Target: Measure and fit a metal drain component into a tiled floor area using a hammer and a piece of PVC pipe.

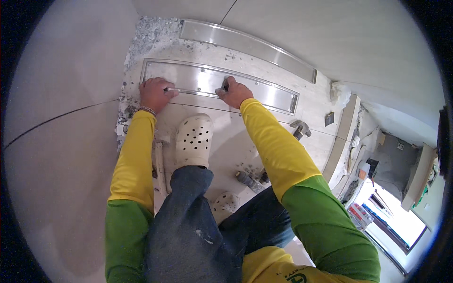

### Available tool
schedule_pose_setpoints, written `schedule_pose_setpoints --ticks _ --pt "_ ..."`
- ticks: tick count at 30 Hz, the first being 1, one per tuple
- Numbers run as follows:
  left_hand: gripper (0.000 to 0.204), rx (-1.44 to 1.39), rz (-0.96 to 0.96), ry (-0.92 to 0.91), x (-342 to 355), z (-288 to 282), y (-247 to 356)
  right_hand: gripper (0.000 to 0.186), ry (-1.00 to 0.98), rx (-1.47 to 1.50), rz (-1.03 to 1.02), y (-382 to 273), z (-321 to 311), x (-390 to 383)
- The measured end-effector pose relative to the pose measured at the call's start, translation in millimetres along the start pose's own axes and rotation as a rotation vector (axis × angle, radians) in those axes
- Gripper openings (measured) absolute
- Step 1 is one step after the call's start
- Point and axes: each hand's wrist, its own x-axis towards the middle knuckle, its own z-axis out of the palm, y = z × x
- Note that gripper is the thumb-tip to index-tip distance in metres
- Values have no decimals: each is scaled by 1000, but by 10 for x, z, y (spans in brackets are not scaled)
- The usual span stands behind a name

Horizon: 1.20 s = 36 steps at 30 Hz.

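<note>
A long, shallow stainless steel tray [276, 100] with a raised rim and small screw-like dots lies on the pale tiled floor in front of me. My left hand [158, 93] is closed over its near rim close to the left end, thumb and fingers bent in. My right hand [236, 93] pinches at the near rim around the middle, fingers together. Something dark shows between those fingers, too small to name. Beyond the tray, a second long steel piece [245, 43] rests along the foot of the wall.
A claw hammer [300, 128] lies right of my right forearm. Another dark-handled tool [248, 180] and debris are by my shoes [194, 139]. A pale bar [161, 167] lies left of my leg. Rough broken mortar [153, 35] borders the tiles; a plastic bag [339, 94] sits far right.
</note>
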Motion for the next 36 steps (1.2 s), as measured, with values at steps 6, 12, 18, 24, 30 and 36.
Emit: schedule_pose_setpoints --ticks 6,12,18,24,30,36 --pt "36 33 27 -5 6 16 15 50 -69 -33 35 73 -29 151" --pt "34 22 38 13 70 -17 90 53 -17 18 -9 167 -74 155" --pt "27 -40 19 -9 42 51 -34 39 115 53 26 126 143 34" --pt "26 -33 21 74 -15 81 -22 28 255 -5 20 111 171 -22" --pt "28 0 -3 119 51 62 71 27 217 -90 -53 264 158 22" --pt "39 241 -195 438 172 -43 -200 18 656 126 -116 627 364 -274"
